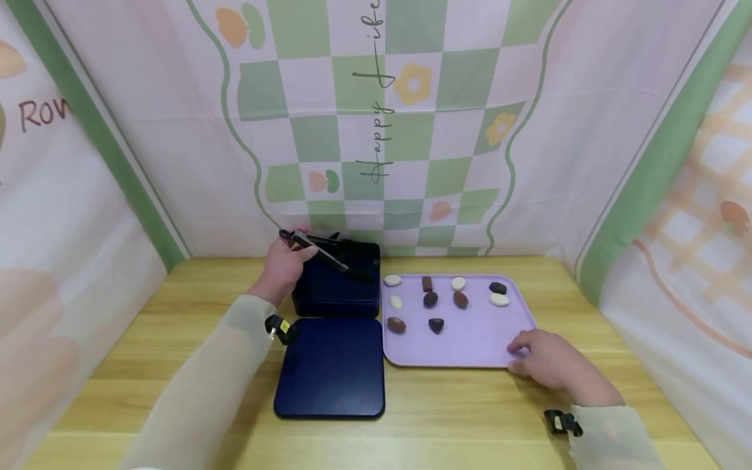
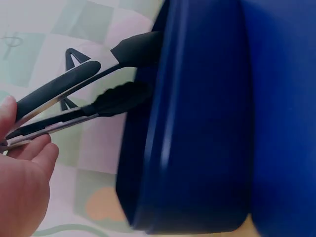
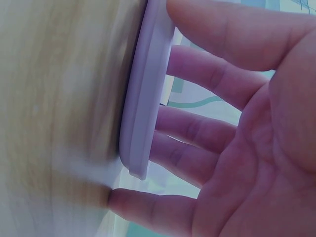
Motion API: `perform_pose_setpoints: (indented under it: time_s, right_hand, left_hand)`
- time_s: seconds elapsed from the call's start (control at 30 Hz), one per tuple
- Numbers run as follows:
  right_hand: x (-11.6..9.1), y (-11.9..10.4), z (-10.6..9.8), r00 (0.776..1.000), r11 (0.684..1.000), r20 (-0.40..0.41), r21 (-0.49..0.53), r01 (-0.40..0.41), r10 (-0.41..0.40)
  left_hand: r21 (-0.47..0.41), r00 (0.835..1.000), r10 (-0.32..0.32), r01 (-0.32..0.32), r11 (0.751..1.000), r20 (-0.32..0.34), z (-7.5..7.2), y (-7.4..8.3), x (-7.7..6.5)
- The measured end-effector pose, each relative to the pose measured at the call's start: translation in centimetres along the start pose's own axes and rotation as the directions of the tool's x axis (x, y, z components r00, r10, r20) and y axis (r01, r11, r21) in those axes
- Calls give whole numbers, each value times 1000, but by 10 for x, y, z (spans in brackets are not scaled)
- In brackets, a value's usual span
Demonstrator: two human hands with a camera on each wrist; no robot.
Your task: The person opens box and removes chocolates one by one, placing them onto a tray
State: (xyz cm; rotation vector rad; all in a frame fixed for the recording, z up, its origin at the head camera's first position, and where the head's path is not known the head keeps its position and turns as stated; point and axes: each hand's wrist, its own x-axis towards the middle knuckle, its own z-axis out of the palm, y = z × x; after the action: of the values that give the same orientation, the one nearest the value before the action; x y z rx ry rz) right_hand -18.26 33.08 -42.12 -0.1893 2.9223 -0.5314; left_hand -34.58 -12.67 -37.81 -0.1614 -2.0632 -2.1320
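Note:
My left hand (image 1: 281, 273) grips a pair of black-and-silver tongs (image 1: 320, 250) by the handles. The tips of the tongs spread apart over the dark blue box (image 1: 335, 307), reaching past its rim in the left wrist view. Whatever lies inside the box is too dark to tell. At the near right corner of a lilac tray (image 1: 470, 346), my right hand (image 1: 549, 365) rests its fairly straight fingers and thumb against the rim. On the tray lie several chocolate-like pieces, among them a brown oval one (image 1: 396, 324), a white one (image 1: 499, 299) and a dark triangular one (image 1: 436, 325).
A flat dark blue lid (image 1: 330, 369) lies in front of the box, left of the tray. All stand on a wooden table (image 1: 458, 418). A checked cloth (image 1: 405, 137) hangs right behind the box and tray, with more cloth at both sides.

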Motion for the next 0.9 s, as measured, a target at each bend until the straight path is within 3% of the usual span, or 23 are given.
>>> perform_pose_setpoints:
  time_s: [0.2,0.4,0.6,0.9]
  right_hand:
    - [0,0,0,1000,1000,6,3,-3,3]
    - [0,0,0,1000,1000,13,4,-15,15]
    - [0,-2,0,999,999,23,9,-31,30]
    - [0,-3,-2,1000,1000,13,7,-24,24]
  left_hand:
    - [-33,999,35,-36,999,-18,11,-14,3]
    - [8,997,51,-51,999,-62,19,-23,4]
    - [62,995,47,-42,997,-85,19,-28,2]
    - [18,992,55,-53,998,-113,17,-32,4]
